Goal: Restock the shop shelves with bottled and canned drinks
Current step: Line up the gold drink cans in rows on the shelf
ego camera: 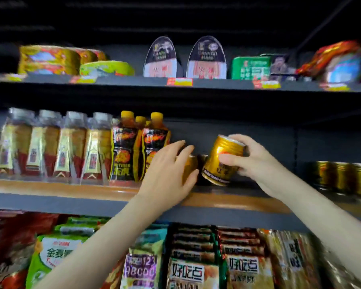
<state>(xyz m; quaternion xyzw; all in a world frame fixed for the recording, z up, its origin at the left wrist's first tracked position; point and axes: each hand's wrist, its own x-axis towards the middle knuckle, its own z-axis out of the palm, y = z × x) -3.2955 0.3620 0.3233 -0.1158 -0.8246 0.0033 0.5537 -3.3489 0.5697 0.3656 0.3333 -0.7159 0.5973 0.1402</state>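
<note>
**A:** Where is the right hand (252, 159)?

**B:** At about three o'clock from the middle of the view. Its fingers (237, 138) and thumb are wrapped round the tilted can (223, 161), a gold one whose top leans toward one o'clock. The can's lower rim is down by the board of the middle shelf (50, 197); I cannot tell whether it touches.

**A:** And the left hand (171, 170)?

**B:** At nine o'clock of that can. Its fingers (181, 147) curve over the top of the standing can (189, 167), also gold, with the thumb round its side, so it is grasped. A third can (203, 161) shows between the two, mostly hidden.

**A:** What else is on that shelf?

**B:** The yellow-capped bottles (140, 147) are just beside the left hand at nine o'clock. Clear-capped bottles (50, 147) stand further that way. A row of gold cans (342, 176) stands well apart at three o'clock.

**A:** Below?

**B:** Snack packets (196, 268) at six o'clock, blurred.
</note>
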